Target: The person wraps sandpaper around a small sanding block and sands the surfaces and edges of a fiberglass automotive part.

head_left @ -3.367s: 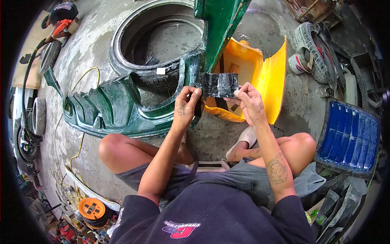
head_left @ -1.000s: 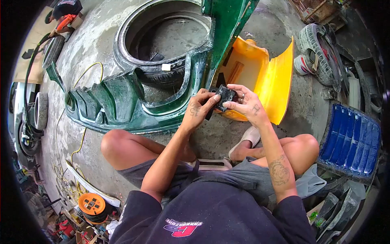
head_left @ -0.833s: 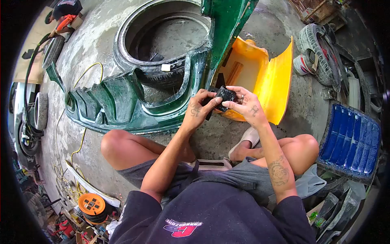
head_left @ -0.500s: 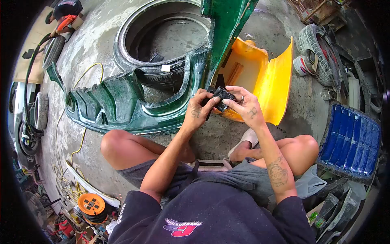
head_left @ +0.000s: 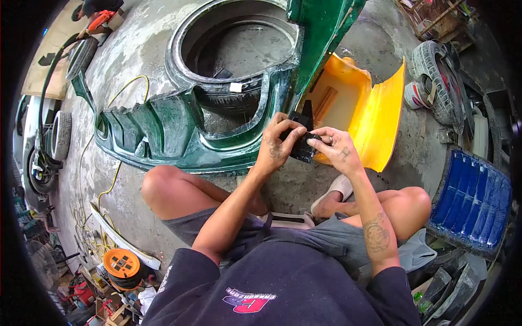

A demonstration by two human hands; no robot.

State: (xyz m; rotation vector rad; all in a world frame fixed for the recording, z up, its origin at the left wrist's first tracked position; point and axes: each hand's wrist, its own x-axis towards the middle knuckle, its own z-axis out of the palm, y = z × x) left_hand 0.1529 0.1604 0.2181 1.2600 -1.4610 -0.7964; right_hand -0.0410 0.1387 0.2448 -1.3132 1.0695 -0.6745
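Observation:
Between my two hands is a small black piece [head_left: 302,152] with a shiny, crinkled surface; its exact kind does not show. My left hand [head_left: 281,140] pinches its upper left part between thumb and fingers. On the other side, my right hand [head_left: 335,148] grips its right edge with thumb and fingertips. Just beyond my hands lies a green moulded car bumper [head_left: 179,144], its tall end [head_left: 321,41] rising behind them. A yellow curved panel [head_left: 375,125] sits to the right of that end, partly hidden by my right hand.
A large tyre [head_left: 182,60] lies under the bumper, with a white block [head_left: 235,87] on it. More tyres [head_left: 429,62] and a blue louvred panel [head_left: 472,198] are at right. An orange cable reel [head_left: 120,263] stands lower left. Another person [head_left: 98,11] crouches at the far upper left.
The black piece has been turned and lowered a little, showing a flatter dark face. Both hands keep hold of it, with fingers shifted. The whole view has swung slightly.

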